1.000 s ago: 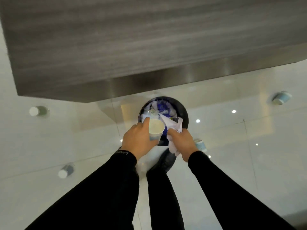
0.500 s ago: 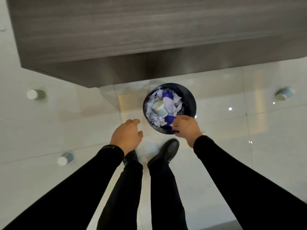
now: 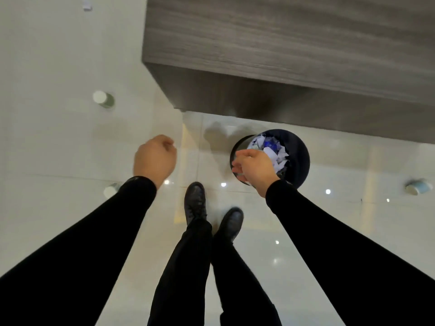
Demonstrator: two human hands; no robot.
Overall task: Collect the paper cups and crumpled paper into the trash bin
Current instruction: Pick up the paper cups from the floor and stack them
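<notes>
**Nearest cup lies low on my left, half hidden by my own sleeve**

My hands are well apart and both carry nothing. My left hand [image 3: 155, 158] hangs loosely curled over bare floor [image 3: 58, 149]; my right hand [image 3: 255, 169] hovers, fingers slack and part spread, over the near rim of the trash bin [image 3: 300, 158], which stands on the floor just in front of the grey cabinet [image 3: 282, 55] and is heaped with crumpled paper [image 3: 273, 152].

Three paper cups remain out on the floor, all on their sides. The near left cup [image 3: 110, 190] peeks out beside my left sleeve, the closest of the three and clearly my left hand's to take. The far left cup [image 3: 103, 99] lies farther ahead on the same side, its pale mouth turned left and its length running left to right. The right cup [image 3: 416, 187] lies well off past the bin, on my right hand's side.

I judge the next reach goes down and left, with a bend, then a carry back across my feet to the bin.
</notes>
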